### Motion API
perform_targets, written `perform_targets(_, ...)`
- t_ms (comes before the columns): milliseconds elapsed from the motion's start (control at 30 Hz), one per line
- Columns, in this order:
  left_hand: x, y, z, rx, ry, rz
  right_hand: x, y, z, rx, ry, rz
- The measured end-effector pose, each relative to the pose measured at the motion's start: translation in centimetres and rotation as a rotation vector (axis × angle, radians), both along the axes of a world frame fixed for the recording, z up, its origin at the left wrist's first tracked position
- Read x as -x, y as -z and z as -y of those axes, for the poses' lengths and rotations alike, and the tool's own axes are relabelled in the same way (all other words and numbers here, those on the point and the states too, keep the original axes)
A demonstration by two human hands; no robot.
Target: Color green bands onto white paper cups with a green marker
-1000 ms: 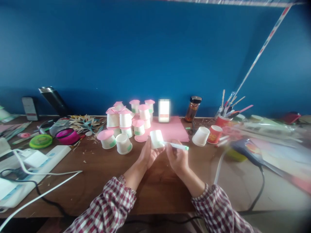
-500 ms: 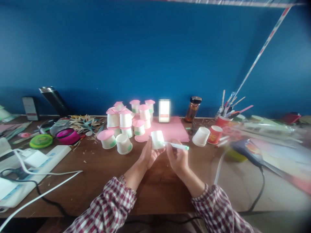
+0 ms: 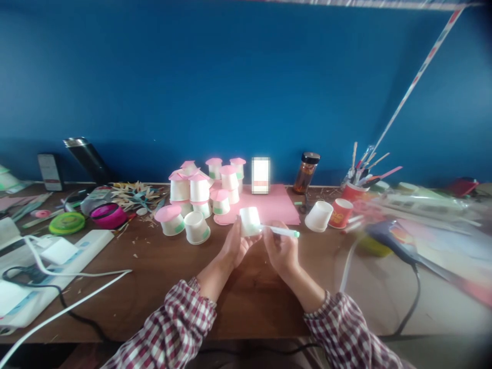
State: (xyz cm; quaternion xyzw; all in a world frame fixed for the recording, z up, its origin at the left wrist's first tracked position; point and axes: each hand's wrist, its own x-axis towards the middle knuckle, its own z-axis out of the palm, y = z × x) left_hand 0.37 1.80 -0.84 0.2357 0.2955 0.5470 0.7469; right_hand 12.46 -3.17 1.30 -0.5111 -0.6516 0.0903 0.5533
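Observation:
My left hand (image 3: 235, 245) is wrapped round a white paper cup (image 3: 249, 220), which it holds up off the table. Between the fingers of my right hand (image 3: 283, 252) is a white marker with a green end (image 3: 282, 231); its other end reaches the cup's side, where a green patch shows. Pink paper sheets (image 3: 274, 207) lie just behind the hands. Left of them are several stacked white cups with pink paper roofs (image 3: 199, 190). An open white cup with a green patch (image 3: 197, 229) stands in front of these.
To the right are a tilted white cup (image 3: 319, 216), a red paper cup (image 3: 341, 213) and a glue gun (image 3: 388, 238) with its cord. A dark-lidded bottle (image 3: 306, 174) stands behind. On the left lie a white power strip (image 3: 82, 256), a green tape roll (image 3: 66, 223) and a pink container (image 3: 109, 215).
Almost nothing differs. The whole view has shifted very slightly to the right; both hands keep the cup and marker in the same position.

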Motion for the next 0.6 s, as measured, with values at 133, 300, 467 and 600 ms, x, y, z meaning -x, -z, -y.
perform_targets(133,0.04,0.08,0.01,-0.027,0.019,-0.018,0.02,0.09,-0.05,-0.003,0.000,0.002)
perform_targets(300,0.07,0.00,-0.01,-0.008,0.011,0.008,-0.07,0.17,-0.11,0.005,-0.006,0.016)
perform_targets(467,0.02,-0.07,-0.02,0.000,0.016,0.005,0.03,0.10,0.02,0.000,-0.003,0.015)
perform_targets(600,-0.02,-0.21,0.09,0.002,0.030,-0.008,0.11,0.06,0.08,0.013,-0.034,0.009)
